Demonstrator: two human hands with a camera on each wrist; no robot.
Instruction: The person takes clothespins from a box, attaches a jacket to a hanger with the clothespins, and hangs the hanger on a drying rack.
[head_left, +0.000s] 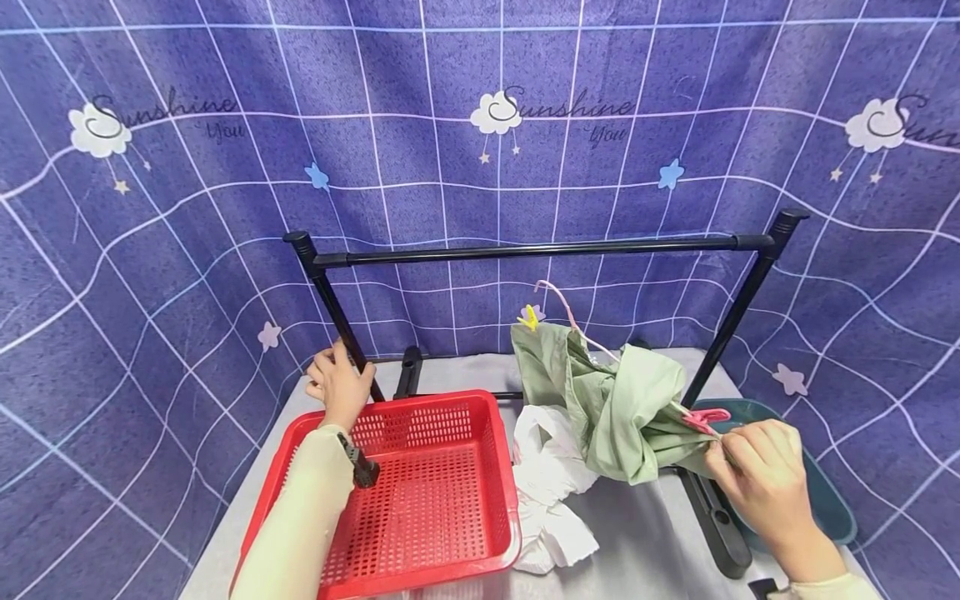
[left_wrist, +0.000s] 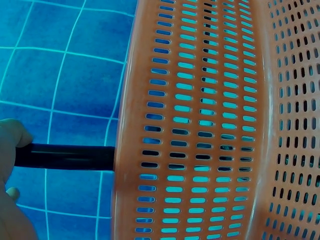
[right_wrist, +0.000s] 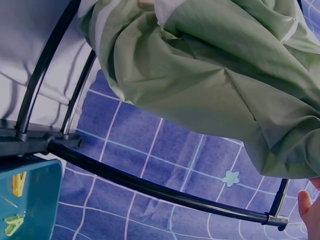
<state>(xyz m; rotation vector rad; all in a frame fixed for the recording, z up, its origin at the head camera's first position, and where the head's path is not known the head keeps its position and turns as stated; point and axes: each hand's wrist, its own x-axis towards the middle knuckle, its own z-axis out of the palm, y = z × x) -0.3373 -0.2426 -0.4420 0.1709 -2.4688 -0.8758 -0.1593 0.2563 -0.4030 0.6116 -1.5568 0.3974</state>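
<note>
My left hand grips the left post of a black clothes rack, just behind a red basket. In the left wrist view, the thumb and a finger lie around that post. A pale green garment hangs bunched on a pink hanger, whose hook stands free below the top bar. At the garment's right end, my right hand pinches the cloth beside a pink clothespin. A yellow clothespin sits at its upper left corner. Folds fill much of the right wrist view.
The red perforated basket stands front left. Beside it lies a crumpled white cloth. A teal basin stands at the right, with yellow and green clothespins inside. The rack's black foot runs beside the basin.
</note>
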